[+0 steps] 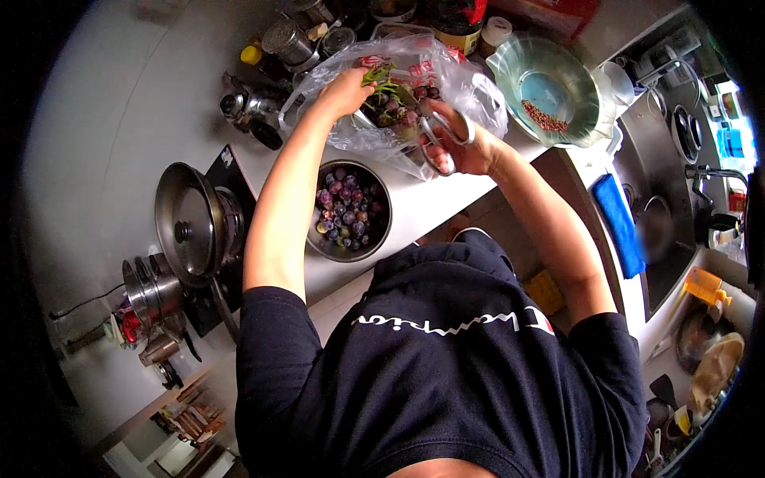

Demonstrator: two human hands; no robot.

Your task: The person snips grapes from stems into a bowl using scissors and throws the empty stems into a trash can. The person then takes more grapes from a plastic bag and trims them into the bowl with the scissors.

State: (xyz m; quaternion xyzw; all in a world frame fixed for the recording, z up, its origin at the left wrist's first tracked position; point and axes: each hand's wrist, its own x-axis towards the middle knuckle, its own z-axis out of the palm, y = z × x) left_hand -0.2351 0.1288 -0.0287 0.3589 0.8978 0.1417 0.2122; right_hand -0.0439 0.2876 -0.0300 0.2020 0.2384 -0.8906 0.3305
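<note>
My left hand is closed on the green stems of a grape bunch. The bunch sits in an open, clear plastic bag with red print. My right hand grips a pair of metal scissors, its fingers through the handle loops. The scissor blades point toward the grapes and are mostly hidden. Nearer to me, left of the bag, a metal bowl holds many loose dark grapes.
A translucent green basin with small reddish bits stands right of the bag. Jars line the wall behind. At left a lidded pan rests on the stove. A blue cloth hangs beside the sink at right.
</note>
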